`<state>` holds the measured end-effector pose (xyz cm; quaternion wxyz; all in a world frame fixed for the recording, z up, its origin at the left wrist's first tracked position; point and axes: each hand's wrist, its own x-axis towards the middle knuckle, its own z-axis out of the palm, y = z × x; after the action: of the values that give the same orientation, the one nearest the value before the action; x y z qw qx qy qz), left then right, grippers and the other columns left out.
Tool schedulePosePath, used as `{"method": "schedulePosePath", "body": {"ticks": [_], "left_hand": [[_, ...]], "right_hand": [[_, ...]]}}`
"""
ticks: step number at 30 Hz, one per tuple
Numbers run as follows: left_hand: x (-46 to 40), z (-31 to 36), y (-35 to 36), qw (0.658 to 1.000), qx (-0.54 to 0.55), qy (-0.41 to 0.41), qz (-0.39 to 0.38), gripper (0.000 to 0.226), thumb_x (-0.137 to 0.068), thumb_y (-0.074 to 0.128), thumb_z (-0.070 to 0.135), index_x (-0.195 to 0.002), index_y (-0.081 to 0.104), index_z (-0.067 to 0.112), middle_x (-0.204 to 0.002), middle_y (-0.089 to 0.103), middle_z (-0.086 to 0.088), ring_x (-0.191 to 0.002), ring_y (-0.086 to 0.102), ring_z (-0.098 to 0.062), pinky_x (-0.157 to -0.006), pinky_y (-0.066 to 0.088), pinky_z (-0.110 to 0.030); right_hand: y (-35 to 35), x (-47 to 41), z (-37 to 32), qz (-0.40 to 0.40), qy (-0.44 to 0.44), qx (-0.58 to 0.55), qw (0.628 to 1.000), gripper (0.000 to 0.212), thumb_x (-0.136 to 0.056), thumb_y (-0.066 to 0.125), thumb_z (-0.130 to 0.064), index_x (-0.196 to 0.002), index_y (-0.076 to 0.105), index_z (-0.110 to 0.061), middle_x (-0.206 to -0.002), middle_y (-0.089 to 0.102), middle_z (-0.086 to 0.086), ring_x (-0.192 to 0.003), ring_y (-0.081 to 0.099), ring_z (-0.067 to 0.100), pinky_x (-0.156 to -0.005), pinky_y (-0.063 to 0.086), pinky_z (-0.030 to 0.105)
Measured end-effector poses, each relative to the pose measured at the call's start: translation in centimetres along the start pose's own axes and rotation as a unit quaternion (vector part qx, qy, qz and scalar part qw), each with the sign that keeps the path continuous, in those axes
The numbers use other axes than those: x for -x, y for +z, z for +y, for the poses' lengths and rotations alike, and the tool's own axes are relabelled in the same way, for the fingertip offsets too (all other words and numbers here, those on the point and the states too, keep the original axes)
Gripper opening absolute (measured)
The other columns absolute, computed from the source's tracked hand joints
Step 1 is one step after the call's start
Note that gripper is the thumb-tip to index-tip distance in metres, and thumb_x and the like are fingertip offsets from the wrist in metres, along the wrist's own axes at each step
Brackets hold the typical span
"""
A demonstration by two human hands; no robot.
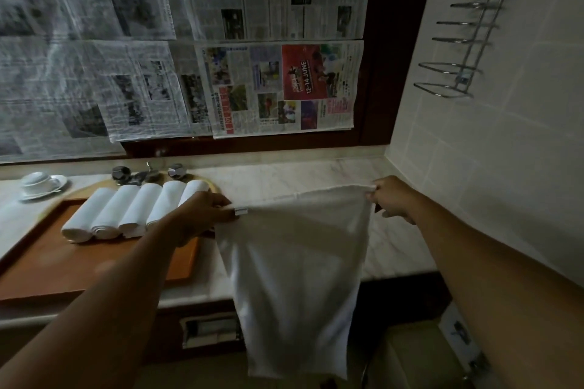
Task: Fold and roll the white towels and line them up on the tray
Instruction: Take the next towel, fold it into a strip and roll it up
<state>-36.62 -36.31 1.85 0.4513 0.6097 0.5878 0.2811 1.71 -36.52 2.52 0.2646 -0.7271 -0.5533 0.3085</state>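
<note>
A white towel (pixel 297 271) hangs spread out in front of the marble counter, its lower edge dropping below the counter front. My left hand (pixel 202 215) pinches its upper left corner, beside a small label. At the upper right corner my right hand (pixel 392 197) pinches the towel too. Several rolled white towels (pixel 132 211) lie side by side in a row on the brown wooden tray (pixel 63 265), just left of my left hand.
A white cup on a saucer (pixel 42 185) stands at the far left of the counter (pixel 316 174). Tap handles (pixel 145 172) sit behind the tray. Newspapers cover the window. A chrome rack (pixel 467 38) hangs on the tiled right wall.
</note>
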Motion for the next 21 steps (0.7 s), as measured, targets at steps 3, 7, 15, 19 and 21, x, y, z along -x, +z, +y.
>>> {"method": "schedulePosePath", "body": {"ticks": [3, 7, 15, 19, 21], "left_hand": [[-1.6, -0.1, -0.1, 0.996, -0.081, 0.03, 0.024, 0.011, -0.089, 0.075, 0.015, -0.085, 0.065, 0.016, -0.089, 0.065, -0.012, -0.082, 0.066, -0.026, -0.062, 0.059, -0.035], [-4.4, 1.5, -1.1, 0.962, -0.242, 0.093, 0.084, 0.025, -0.08, 0.082, 0.018, -0.065, 0.062, 0.023, -0.069, 0.062, -0.001, -0.075, 0.064, -0.028, -0.058, 0.042, -0.029], [-12.0, 2.4, -0.3, 0.969, 0.14, 0.014, 0.203, 0.008, -0.085, 0.078, 0.015, -0.084, 0.07, 0.012, -0.089, 0.072, -0.017, -0.085, 0.071, -0.037, -0.078, 0.059, -0.059], [-17.2, 0.9, 1.0, 0.938, 0.255, -0.045, 0.231, 0.018, -0.086, 0.078, 0.025, -0.09, 0.075, 0.008, -0.085, 0.074, -0.018, -0.081, 0.072, -0.04, -0.074, 0.058, -0.063], [-20.1, 0.8, 1.2, 0.932, 0.251, -0.062, 0.256, 0.023, -0.088, 0.076, 0.029, -0.096, 0.075, 0.008, -0.083, 0.073, -0.016, -0.075, 0.071, -0.035, -0.071, 0.061, -0.056]], "right_hand": [[0.4, -0.6, 0.5, 0.016, -0.018, 0.031, 0.999, 0.02, -0.097, 0.052, -0.007, -0.093, 0.068, 0.005, -0.081, 0.06, 0.018, -0.074, 0.056, 0.03, -0.061, 0.042, 0.033], [0.1, -2.3, -0.6, 0.066, -0.026, 0.044, 0.997, 0.027, -0.094, 0.051, -0.001, -0.071, 0.064, -0.008, -0.07, 0.057, 0.012, -0.062, 0.052, 0.026, -0.056, 0.04, 0.027], [1.9, -9.5, -3.5, 0.172, 0.068, -0.184, 0.965, 0.032, -0.1, 0.044, -0.008, -0.13, 0.055, -0.009, -0.1, 0.065, 0.01, -0.069, 0.073, 0.026, -0.063, 0.061, 0.037], [3.3, -15.6, -3.4, 0.192, 0.072, -0.193, 0.96, 0.03, -0.1, 0.048, -0.013, -0.128, 0.059, -0.006, -0.104, 0.069, 0.012, -0.063, 0.07, 0.017, -0.055, 0.052, 0.027], [3.8, -19.0, -3.7, 0.191, 0.072, -0.19, 0.96, 0.026, -0.1, 0.048, -0.013, -0.121, 0.063, -0.005, -0.101, 0.069, 0.011, -0.062, 0.068, 0.016, -0.056, 0.052, 0.025]]}}
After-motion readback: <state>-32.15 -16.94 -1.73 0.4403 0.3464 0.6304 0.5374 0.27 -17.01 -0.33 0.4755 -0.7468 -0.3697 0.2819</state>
